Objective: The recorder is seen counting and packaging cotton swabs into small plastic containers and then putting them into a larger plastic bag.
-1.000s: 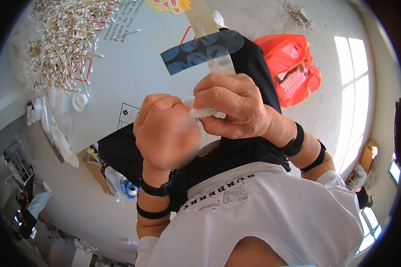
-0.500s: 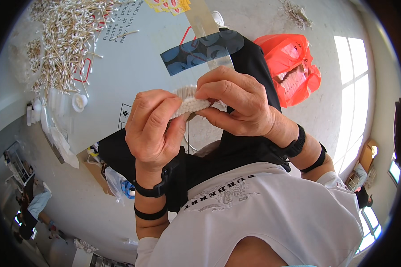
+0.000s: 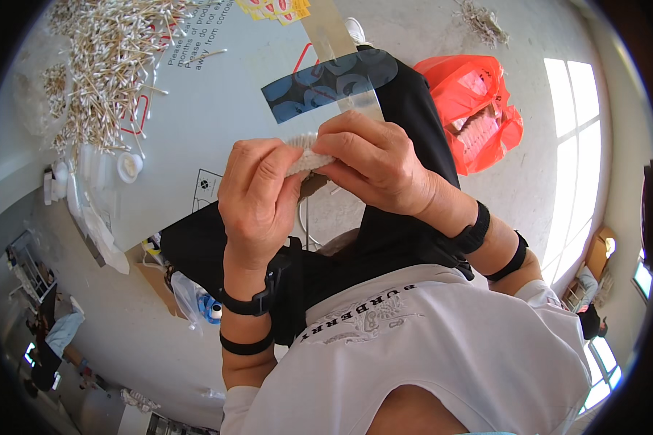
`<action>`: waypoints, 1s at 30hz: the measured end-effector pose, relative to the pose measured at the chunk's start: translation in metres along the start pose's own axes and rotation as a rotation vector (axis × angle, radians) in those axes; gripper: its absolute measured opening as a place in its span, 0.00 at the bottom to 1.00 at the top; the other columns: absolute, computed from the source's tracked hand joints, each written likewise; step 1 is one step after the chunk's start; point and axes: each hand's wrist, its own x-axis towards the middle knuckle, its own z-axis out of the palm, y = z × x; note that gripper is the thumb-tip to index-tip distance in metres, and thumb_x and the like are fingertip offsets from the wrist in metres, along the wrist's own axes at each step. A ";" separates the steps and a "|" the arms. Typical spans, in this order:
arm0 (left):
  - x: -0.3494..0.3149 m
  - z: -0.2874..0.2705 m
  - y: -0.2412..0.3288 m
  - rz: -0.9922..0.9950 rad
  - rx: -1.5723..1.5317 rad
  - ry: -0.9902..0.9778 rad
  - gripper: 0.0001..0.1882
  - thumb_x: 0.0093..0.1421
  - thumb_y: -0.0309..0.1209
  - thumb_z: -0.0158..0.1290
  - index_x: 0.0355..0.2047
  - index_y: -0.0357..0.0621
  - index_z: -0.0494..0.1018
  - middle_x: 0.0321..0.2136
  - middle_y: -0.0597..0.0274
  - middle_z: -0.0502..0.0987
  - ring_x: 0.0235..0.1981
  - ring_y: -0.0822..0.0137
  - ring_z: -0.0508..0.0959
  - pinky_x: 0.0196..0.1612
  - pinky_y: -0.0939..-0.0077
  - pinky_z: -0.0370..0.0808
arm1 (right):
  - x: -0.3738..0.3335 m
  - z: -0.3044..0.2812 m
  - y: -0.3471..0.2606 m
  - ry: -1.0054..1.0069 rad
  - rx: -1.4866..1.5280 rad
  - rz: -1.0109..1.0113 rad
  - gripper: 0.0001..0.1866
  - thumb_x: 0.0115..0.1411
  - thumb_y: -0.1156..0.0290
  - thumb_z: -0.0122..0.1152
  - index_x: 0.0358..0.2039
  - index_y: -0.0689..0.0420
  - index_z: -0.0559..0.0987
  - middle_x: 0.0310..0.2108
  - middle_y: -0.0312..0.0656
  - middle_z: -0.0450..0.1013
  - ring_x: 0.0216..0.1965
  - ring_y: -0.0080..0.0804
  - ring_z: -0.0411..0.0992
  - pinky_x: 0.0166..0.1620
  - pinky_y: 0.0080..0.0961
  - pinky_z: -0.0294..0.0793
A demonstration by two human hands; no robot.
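Note:
Between my two hands, above the table's near edge, is a small packed bundle of cotton swabs [image 3: 306, 155], its white tips side by side. My left hand [image 3: 254, 199] is closed, with thumb and fingers pinching the bundle's left end. At the other end, the fingertips of my right hand [image 3: 381, 163] press on it, also closed. Fingers cover both ends of the bundle. Loose cotton swabs [image 3: 113, 69] lie in a large heap at the far left of the table.
The grey sheet-covered table [image 3: 210, 123] carries a dark blue patterned strip [image 3: 315, 94], yellow cards [image 3: 276, 9] and a round white container [image 3: 129, 167]. A red plastic bag [image 3: 450, 90] stands on the floor to the right. Below the table's left edge sits a cardboard box [image 3: 155, 283].
My hands have come closer together, the left one shifting right and slightly up. The bundle has turned a little, and less of it shows between my fingers.

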 end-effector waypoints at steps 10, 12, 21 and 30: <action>-0.020 0.030 -0.047 -0.481 0.071 0.031 0.25 0.57 0.20 0.58 0.55 0.38 0.66 0.52 0.48 0.72 0.52 0.54 0.75 0.53 0.62 0.73 | -0.017 0.040 0.061 0.039 0.434 0.832 0.10 0.59 0.80 0.61 0.41 0.68 0.77 0.31 0.37 0.77 0.31 0.17 0.74 0.34 0.17 0.77; -0.026 0.036 -0.043 -0.356 0.191 -0.040 0.30 0.58 0.26 0.58 0.60 0.38 0.62 0.58 0.47 0.66 0.59 0.51 0.67 0.60 0.57 0.65 | -0.019 0.038 0.060 0.071 0.518 0.888 0.09 0.60 0.80 0.60 0.42 0.68 0.77 0.30 0.37 0.77 0.31 0.18 0.75 0.34 0.17 0.77; -0.052 0.052 -0.026 -0.239 0.406 -0.527 0.50 0.56 0.47 0.58 0.71 0.40 0.45 0.71 0.50 0.45 0.72 0.51 0.46 0.71 0.51 0.42 | -0.022 0.029 0.054 0.173 0.589 0.936 0.08 0.59 0.80 0.59 0.38 0.70 0.76 0.28 0.40 0.77 0.28 0.20 0.76 0.30 0.18 0.77; -0.047 0.030 -0.039 -0.323 0.098 -0.028 0.31 0.62 0.28 0.53 0.64 0.38 0.59 0.64 0.45 0.62 0.63 0.55 0.67 0.62 0.64 0.65 | -0.026 0.025 0.045 -0.097 0.184 0.818 0.08 0.59 0.74 0.62 0.30 0.69 0.78 0.20 0.40 0.74 0.21 0.21 0.75 0.26 0.20 0.74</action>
